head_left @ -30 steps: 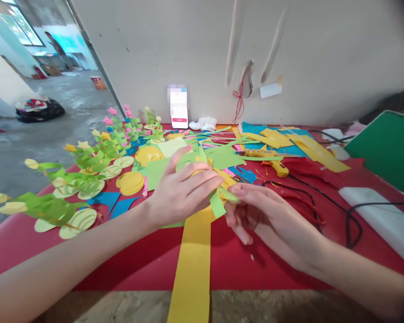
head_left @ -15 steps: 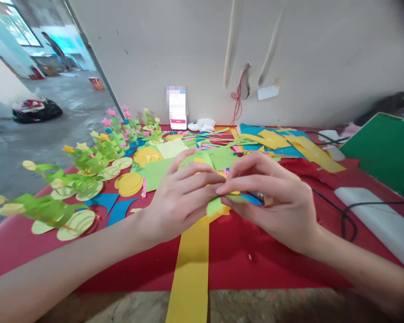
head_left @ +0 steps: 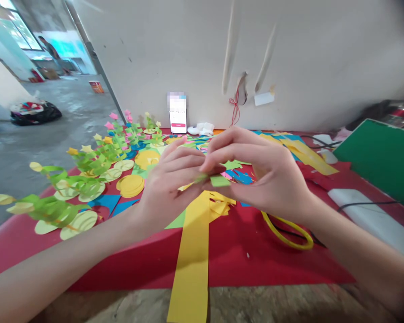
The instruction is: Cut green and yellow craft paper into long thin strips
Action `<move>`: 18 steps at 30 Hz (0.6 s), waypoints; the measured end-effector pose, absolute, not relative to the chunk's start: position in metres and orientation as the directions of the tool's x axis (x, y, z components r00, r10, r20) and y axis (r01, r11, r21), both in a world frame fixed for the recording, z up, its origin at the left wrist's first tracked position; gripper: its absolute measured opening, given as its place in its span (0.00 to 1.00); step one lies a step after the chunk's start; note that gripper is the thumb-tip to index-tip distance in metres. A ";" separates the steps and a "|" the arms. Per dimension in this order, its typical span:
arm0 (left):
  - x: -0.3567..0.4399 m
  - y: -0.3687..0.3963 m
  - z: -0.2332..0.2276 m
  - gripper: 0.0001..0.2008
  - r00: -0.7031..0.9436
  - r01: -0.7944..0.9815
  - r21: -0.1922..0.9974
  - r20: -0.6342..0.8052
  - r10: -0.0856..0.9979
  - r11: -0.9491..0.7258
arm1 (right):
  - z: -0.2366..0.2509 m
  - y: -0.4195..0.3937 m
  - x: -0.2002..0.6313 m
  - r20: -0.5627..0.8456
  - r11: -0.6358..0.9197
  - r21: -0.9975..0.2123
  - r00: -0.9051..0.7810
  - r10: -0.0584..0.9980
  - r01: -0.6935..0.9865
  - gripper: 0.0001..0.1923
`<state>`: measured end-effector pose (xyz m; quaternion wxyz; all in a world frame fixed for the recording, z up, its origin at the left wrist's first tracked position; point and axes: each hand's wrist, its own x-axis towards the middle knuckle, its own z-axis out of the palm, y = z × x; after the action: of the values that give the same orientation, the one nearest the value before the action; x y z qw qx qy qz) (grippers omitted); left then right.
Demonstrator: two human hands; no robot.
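My left hand [head_left: 171, 184] and my right hand [head_left: 269, 175] meet above the middle of the table, fingertips close together. Between them is a small green paper strip [head_left: 220, 181], pinched by both hands; part of it is hidden behind the fingers. Directly below, a long yellow paper strip [head_left: 191, 264] runs over the table's front edge. Small yellow paper scraps [head_left: 220, 206] lie beside its upper end. To the right, under my right wrist, lies a yellow loop handle [head_left: 289, 244]; what it belongs to is hidden.
Green paper spiral plants [head_left: 67, 184] with star tops stand on the left of the red table [head_left: 256, 273]. Yellow paper discs [head_left: 130, 185] lie nearby. A phone [head_left: 178, 114] leans at the back. On the right are a white power strip [head_left: 363, 211] and a green board [head_left: 380, 157].
Both hands have risen and shifted slightly left with the green strip, uncovering the yellow scraps. The yellow loop handle now shows under my right wrist.
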<state>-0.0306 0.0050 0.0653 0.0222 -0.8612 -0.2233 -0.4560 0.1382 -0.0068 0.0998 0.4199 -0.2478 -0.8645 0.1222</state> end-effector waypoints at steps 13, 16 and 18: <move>-0.044 0.007 0.059 0.07 0.662 0.449 -0.321 0.747 0.068 -0.834 | 0.100 -0.032 0.148 0.640 0.938 -0.086 -0.703 0.309 0.335 0.11; -0.040 0.017 0.046 0.06 0.676 0.427 -0.218 0.721 0.150 -0.878 | 0.104 -0.031 0.152 0.676 0.899 -0.320 -0.593 0.438 0.299 0.08; -0.036 0.022 0.036 0.05 0.706 0.401 -0.196 0.689 0.166 -0.895 | 0.108 -0.026 0.155 0.701 0.811 -0.522 -0.408 0.584 0.264 0.07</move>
<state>-0.0363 0.0217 0.0364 0.1680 -0.9081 -0.1562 -0.3503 0.1553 -0.0264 0.1080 0.4790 -0.2577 -0.8223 0.1673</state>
